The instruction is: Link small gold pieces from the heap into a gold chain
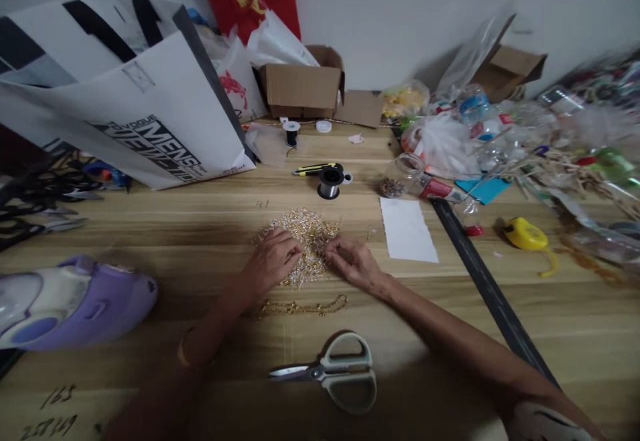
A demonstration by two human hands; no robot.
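A loose pile of small gold and clear beads or jewellery pieces (306,228) lies on the wooden table. My left hand (274,258) rests over the pile's left side, fingers curled together. At its right edge my right hand (356,264) has its thumb and fingertips pinched. Whatever is between the fingers of either hand is too small to make out. Just below the pile, a gold chain (303,308) is stretched out in a doubled line. Nearer to me lie scissors (349,368) with pale handles, blades pointing left.
Behind the pile stand a wire spool (329,183) and a yellow-black utility knife (315,169). White paper (409,229), a bead jar (400,176) and a yellow tape measure (526,236) lie rightward. A purple appliance (95,304) and a large paper bag (165,108) flank the left.
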